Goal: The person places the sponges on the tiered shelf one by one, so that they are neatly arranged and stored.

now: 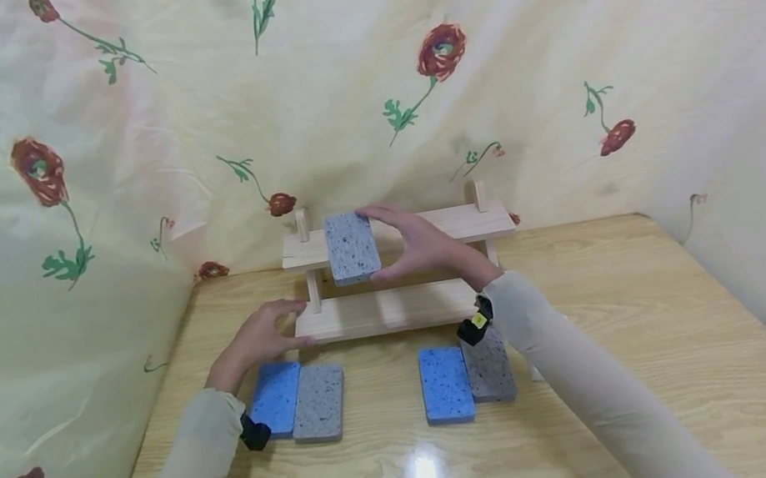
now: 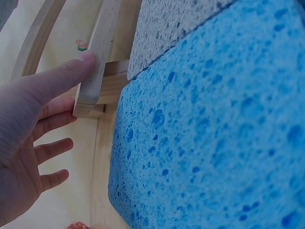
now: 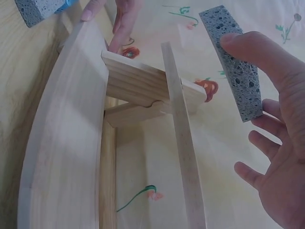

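My right hand point(image 1: 422, 243) pinches a speckled grey sponge point(image 1: 351, 246) by its right side, thumb on one edge and fingers on the opposite one. In the right wrist view, the grey sponge point(image 3: 233, 64) is raised apart from the boards of a two-tier wooden shelf point(image 1: 387, 310). At the shelf's left end, my left hand point(image 1: 258, 338) grips the lower board, its thumb on the near side, as the left wrist view shows. A blue sponge point(image 1: 277, 399) and a grey sponge point(image 1: 318, 404) lie side by side below that hand.
Another blue sponge point(image 1: 445, 385) and a darker grey sponge point(image 1: 488, 367) lie on the wooden table point(image 1: 647, 364) in front of the shelf's right half. A white item point(image 1: 535, 372) is mostly hidden by my right sleeve. Flower-printed cloth point(image 1: 346, 110) hangs behind and around the table.
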`<state>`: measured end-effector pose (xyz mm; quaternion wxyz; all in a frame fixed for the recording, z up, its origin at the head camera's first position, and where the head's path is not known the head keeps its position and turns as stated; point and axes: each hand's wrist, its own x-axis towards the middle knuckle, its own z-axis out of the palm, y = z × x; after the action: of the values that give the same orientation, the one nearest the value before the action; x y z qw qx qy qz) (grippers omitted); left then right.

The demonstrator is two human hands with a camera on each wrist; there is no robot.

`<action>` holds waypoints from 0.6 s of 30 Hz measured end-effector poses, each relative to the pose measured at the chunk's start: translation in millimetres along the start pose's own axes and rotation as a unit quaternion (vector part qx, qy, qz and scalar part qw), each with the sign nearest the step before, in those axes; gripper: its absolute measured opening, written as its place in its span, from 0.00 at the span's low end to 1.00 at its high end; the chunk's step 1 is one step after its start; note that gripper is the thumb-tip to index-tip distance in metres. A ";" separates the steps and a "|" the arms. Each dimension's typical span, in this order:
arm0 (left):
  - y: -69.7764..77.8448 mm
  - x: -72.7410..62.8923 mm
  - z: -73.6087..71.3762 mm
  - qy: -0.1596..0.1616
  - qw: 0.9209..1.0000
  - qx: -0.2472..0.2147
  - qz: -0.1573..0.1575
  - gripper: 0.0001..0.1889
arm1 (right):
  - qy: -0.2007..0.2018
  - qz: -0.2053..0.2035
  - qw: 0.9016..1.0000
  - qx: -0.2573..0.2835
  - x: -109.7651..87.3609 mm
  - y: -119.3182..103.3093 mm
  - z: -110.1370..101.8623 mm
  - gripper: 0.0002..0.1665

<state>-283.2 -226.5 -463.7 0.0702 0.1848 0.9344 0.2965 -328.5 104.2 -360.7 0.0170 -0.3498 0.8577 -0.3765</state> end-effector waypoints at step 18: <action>-5.7 2.5 2.7 0.000 1.000 0.007 0.004 0.42 | 0.022 0.000 0.999 -0.035 34.3 15.5 7.7 0.64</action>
<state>-286.6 -228.3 -469.2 0.0681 0.1888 0.9357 0.2901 -361.2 85.5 -368.3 -0.0141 -0.3414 0.8705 -0.3543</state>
